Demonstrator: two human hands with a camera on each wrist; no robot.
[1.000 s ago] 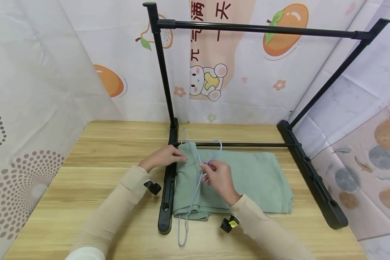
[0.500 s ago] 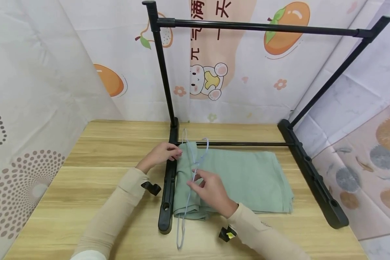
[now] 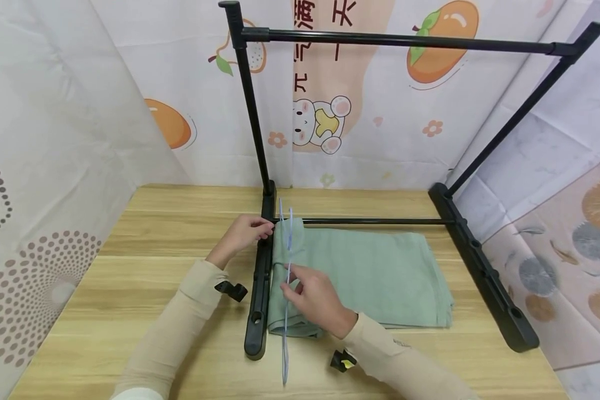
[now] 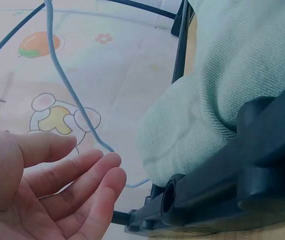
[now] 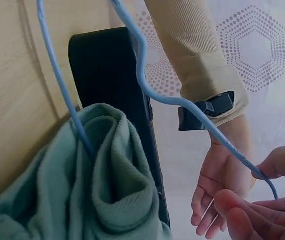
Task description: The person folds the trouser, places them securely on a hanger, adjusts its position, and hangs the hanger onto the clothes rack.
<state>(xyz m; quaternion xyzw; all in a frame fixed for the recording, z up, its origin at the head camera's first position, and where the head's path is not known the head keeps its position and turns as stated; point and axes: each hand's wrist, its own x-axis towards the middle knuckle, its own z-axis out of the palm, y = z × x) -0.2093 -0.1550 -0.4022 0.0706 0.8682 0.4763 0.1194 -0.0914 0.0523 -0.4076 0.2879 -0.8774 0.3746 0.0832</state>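
A pale blue wire clothes hanger [image 3: 285, 355] stands nearly edge-on in the head view, over the left end of a folded green cloth [image 3: 370, 272]. The cloth's folded end passes through the hanger's frame. My right hand [image 3: 320, 297] pinches one side of the hanger between thumb and fingers; in the right wrist view the bent wire [image 5: 182, 102] runs into that pinch. Just left of the cloth, my left hand [image 3: 245, 233] hovers by the rack's left foot. Its fingers are loosely bent with nothing gripped, as the left wrist view shows near the wire [image 4: 67, 82].
A black rack frames the cloth, with a left foot [image 3: 256, 333], a right foot [image 3: 485, 272], a low crossbar [image 3: 380, 221] and a high top bar [image 3: 405, 40]. The wooden table [image 3: 170, 266] backs onto printed fabric curtains [image 3: 380, 133].
My left hand has drawn back leftward off the cloth. The right hand has moved left and toward me along the hanger, turning it from leaning right to nearly edge-on.
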